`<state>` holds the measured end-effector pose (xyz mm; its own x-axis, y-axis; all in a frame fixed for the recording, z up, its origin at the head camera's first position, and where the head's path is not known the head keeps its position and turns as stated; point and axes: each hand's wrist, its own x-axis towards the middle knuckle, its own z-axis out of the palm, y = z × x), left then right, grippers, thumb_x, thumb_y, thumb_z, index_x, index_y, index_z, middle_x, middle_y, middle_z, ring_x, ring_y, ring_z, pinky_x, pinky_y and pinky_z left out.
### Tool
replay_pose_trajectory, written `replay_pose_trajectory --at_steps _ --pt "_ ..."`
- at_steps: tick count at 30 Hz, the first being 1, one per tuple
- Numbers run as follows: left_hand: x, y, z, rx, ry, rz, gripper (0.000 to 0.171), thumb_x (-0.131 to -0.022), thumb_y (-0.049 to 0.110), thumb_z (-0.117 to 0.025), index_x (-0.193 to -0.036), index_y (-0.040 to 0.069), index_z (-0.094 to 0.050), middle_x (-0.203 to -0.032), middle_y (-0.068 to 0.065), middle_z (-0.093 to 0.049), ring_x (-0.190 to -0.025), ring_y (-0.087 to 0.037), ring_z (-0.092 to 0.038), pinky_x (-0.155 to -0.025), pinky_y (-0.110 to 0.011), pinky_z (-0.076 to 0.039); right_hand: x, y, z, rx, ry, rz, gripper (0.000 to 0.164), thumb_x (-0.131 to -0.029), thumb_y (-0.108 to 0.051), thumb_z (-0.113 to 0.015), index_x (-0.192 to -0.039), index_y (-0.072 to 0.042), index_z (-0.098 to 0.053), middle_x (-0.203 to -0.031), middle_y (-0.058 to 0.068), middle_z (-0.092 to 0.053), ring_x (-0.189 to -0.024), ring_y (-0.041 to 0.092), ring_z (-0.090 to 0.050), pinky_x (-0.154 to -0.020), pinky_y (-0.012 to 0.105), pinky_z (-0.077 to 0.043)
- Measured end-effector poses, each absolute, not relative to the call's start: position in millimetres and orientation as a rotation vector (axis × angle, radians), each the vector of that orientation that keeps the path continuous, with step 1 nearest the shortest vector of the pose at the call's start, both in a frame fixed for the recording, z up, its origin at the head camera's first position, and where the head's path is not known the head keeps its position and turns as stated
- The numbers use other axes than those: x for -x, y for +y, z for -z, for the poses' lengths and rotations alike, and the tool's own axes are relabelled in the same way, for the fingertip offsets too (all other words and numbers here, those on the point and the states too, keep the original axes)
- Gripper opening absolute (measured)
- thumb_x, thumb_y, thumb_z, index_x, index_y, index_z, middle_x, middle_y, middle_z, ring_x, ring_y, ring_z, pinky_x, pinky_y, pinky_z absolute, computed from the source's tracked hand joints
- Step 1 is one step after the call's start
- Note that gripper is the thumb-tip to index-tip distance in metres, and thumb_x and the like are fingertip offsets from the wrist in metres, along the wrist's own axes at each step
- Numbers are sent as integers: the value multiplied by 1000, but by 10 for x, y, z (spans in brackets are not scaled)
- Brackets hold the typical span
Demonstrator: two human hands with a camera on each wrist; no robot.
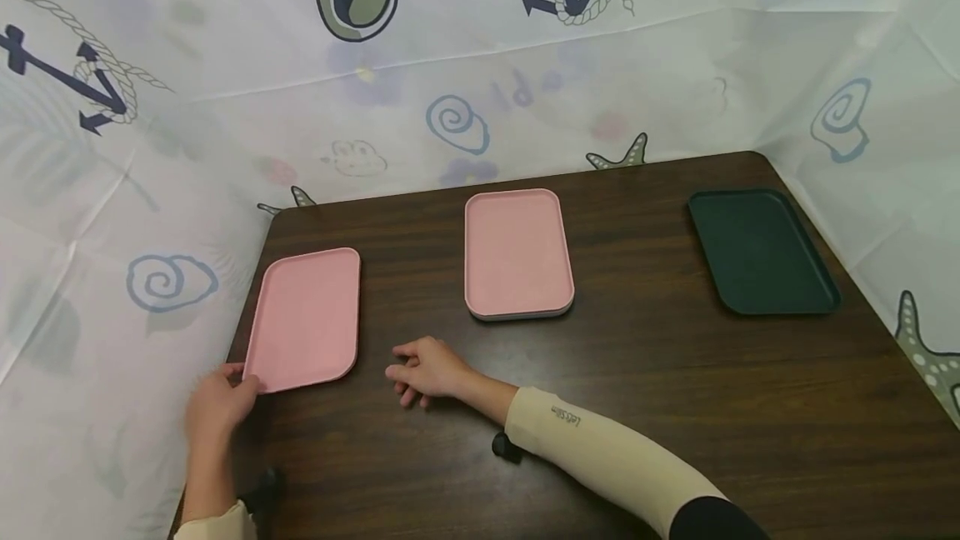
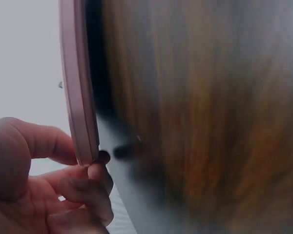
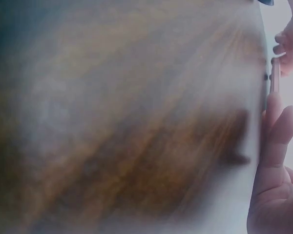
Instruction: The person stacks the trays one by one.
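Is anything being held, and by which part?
The left hand pinches the left pink tray by its near left corner; the right hand holds nothing.

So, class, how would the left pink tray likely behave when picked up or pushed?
The left pink tray is probably stiff: pinched at a corner by the left hand, it shows no sag. Its thin profile suggests lightness. Broad and flat, it would likely slide, not roll.
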<state>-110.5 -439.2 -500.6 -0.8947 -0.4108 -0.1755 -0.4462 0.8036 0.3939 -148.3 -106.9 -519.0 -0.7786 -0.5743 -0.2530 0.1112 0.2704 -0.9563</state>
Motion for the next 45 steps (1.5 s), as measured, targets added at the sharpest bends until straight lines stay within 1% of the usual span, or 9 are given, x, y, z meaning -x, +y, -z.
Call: replay_pose_trajectory --at_steps 4,7,11,14,19,24,31,37,45 --pt "1011 -4255 4966 660 2858 -807 50 -96 24 -47 -128 -14 -50 -106 -33 -61 -91 -42 -57 -71 -46 -45 1512 -1086 5187 390 1970 1568 51 -96 -19 -65 -140 1 -50 -75 5 -72 -60 19 -70 -44 31 -51" --pt "963 -4120 4939 711 2800 -936 49 -96 22 -47 -130 -14 -48 -109 -34 -58 -93 -41 -55 -72 -45 -44 1535 -1102 5191 364 1976 1580 51 -96 -19 -64 -140 2 -50 -76 5 -72 -61 20 -70 -44 30 -51" --pt "907 -3988 4945 770 2714 -1081 50 -97 21 -48 -132 -14 -46 -115 -36 -55 -100 -42 -51 -82 -50 -42 1560 -1140 5202 322 1951 1617 51 -97 -19 -63 -141 2 -49 -79 6 -72 -63 21 -71 -43 29 -51" --pt "863 -3935 4981 775 2692 -1122 47 -97 21 -48 -131 -13 -47 -109 -31 -61 -102 -40 -52 -84 -49 -41 1582 -1184 5220 294 1920 1662 50 -98 -18 -62 -141 2 -49 -82 8 -73 -64 21 -71 -43 29 -50" --pt "815 -3834 5032 761 2661 -1207 40 -97 17 -50 -125 -12 -52 -87 -12 -67 -86 -27 -55 -71 -33 -41 1614 -1232 5252 244 1892 1730 49 -98 -16 -60 -141 4 -48 -84 12 -73 -64 22 -72 -42 29 -50" --pt "760 -3743 5051 760 2597 -1303 39 -95 13 -52 -126 -11 -50 -81 -2 -63 -74 -16 -52 -62 -27 -41 1623 -1216 5265 213 1883 1794 46 -98 -10 -59 -138 8 -48 -84 15 -73 -65 26 -72 -41 27 -49" --pt "653 -3660 5094 738 2508 -1497 36 -98 10 -53 -127 -9 -46 -78 1 -58 -58 -10 -44 -52 -25 -37 1659 -1186 5249 204 1943 1819 37 -96 -9 -61 -129 9 -56 -75 10 -72 -61 21 -71 -42 28 -50" --pt "523 -3590 5148 739 2508 -1577 33 -99 9 -53 -127 -7 -46 -79 -1 -60 -55 -10 -42 -51 -25 -35 1637 -1160 5244 210 1988 1779 23 -94 -6 -62 -115 4 -63 -73 10 -71 -58 20 -70 -41 29 -50" --pt "392 -3408 5056 771 2586 -1656 30 -98 6 -56 -125 -4 -49 -75 4 -57 -57 -8 -42 -52 -23 -36 1564 -1013 5113 302 2035 1751 19 -93 -6 -61 -111 -1 -62 -72 8 -71 -56 17 -69 -41 30 -50"
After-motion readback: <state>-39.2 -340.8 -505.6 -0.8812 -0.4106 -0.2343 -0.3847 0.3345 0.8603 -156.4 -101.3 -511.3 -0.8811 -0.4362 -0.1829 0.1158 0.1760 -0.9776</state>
